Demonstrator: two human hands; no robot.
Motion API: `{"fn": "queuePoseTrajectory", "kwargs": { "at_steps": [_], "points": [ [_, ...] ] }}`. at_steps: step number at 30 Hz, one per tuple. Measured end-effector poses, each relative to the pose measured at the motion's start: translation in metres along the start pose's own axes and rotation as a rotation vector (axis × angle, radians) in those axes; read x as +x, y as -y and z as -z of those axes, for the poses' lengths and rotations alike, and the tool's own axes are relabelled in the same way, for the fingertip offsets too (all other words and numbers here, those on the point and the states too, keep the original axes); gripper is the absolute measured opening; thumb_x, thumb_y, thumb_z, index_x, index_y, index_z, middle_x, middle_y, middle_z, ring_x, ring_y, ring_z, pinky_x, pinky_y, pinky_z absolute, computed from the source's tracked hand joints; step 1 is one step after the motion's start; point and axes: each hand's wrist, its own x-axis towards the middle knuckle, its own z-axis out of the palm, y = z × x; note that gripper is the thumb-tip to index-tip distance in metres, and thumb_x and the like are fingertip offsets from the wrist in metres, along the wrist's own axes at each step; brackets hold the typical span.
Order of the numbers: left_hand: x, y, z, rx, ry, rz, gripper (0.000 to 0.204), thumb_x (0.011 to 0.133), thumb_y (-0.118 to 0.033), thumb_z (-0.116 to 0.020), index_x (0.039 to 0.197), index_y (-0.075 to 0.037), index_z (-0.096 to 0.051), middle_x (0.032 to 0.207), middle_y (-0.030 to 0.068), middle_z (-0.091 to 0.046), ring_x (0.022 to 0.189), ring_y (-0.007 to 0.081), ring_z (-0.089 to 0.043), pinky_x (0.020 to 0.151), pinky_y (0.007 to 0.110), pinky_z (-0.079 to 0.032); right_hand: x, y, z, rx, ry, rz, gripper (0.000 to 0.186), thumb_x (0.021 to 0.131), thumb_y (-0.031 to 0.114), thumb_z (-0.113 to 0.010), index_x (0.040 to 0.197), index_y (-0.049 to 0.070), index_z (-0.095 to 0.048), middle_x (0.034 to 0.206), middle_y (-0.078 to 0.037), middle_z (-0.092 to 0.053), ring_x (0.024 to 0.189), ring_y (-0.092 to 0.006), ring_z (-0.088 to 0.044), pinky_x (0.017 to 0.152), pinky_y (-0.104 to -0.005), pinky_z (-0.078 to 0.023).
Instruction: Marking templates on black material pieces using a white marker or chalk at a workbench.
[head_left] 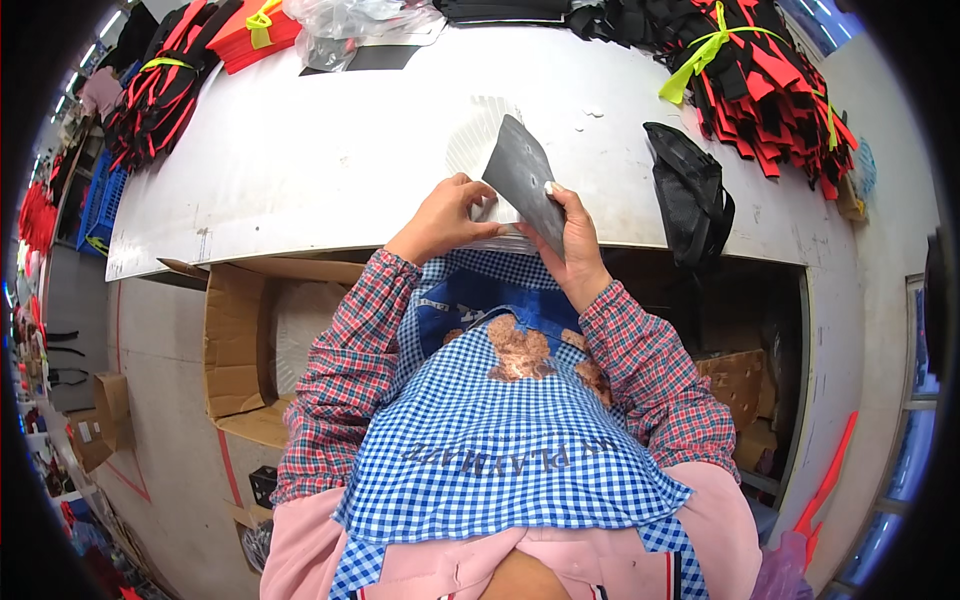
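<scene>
My right hand [578, 245] grips a flat dark grey piece [527, 180] by its right edge, thumb on top, and holds it tilted above the table's front edge. My left hand [440, 218] is closed at the near end of a pale, thin striped sheet [478, 125], thumb and fingers pinched together beside the grey piece. This sheet lies partly on the white table and passes behind the grey piece, so much of it is hidden. To the right, a black mesh pouch with a strap [690, 195] rests over the table's front edge.
Red and black strips tied with yellow bands lie in a left bundle [165, 85] and a right bundle [765, 90] on the white table [300, 160]. See-through plastic [365, 22] lies at the back. An open cardboard box [235, 340] stands under the table's front edge, left of my apron.
</scene>
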Motion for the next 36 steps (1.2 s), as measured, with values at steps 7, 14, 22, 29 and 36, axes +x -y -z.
{"fn": "queuePoseTrajectory", "kwargs": {
  "at_steps": [7,14,22,29,36],
  "points": [
    [0.001,0.007,-0.005,0.033,-0.054,-0.062,0.033,0.081,-0.026,-0.078,0.104,-0.002,-0.073,0.095,0.0152,-0.063,0.088,0.0274,-0.063,0.081,0.036,-0.053,0.002,0.008,0.006,0.002,-0.015,0.098,0.032,0.096,0.029,-0.062,0.115,0.004,-0.055,0.112,-0.011,-0.061,0.098,-0.0213,-0.066,0.083,-0.0412,-0.059],
    [0.001,0.015,-0.007,-0.156,-0.11,-0.006,0.017,0.091,-0.01,-0.065,0.103,-0.001,-0.072,0.095,0.0164,-0.068,0.078,0.0257,-0.066,0.073,0.034,-0.053,0.016,-0.006,-0.004,0.027,0.003,0.081,0.027,0.096,0.027,-0.064,0.109,0.004,-0.058,0.105,-0.009,-0.064,0.096,-0.0194,-0.065,0.084,-0.037,-0.057],
    [-0.055,0.036,0.047,-0.548,-0.478,0.315,0.017,0.104,-0.014,-0.055,0.11,0.001,-0.061,0.098,0.01,-0.071,0.086,0.0152,-0.071,0.075,0.026,-0.058,0.011,-0.007,-0.008,-0.009,-0.045,0.055,0.022,0.094,0.027,-0.065,0.102,0.006,-0.061,0.098,-0.005,-0.064,0.089,-0.0151,-0.063,0.081,-0.0306,-0.052],
    [-0.211,0.121,0.076,0.266,-1.186,0.394,0.019,0.104,-0.011,-0.053,0.114,0.003,-0.06,0.12,0.0167,-0.066,0.109,0.027,-0.065,0.092,0.038,-0.053,0.024,-0.015,0.005,-0.014,-0.062,0.066,0.018,0.094,0.025,-0.066,0.098,0.007,-0.063,0.093,-0.004,-0.065,0.083,-0.0141,-0.064,0.076,-0.0297,-0.054],
    [-0.355,0.235,-0.019,0.511,-1.002,0.717,0.017,0.093,-0.004,-0.059,0.108,-0.001,-0.064,0.127,0.023,-0.063,0.119,0.0401,-0.059,0.102,0.045,-0.046,0.032,-0.016,0.01,-0.086,-0.112,0.076,0.019,0.093,0.026,-0.067,0.099,0.008,-0.066,0.093,-0.003,-0.067,0.085,-0.0151,-0.065,0.078,-0.0312,-0.054]
  ]
}}
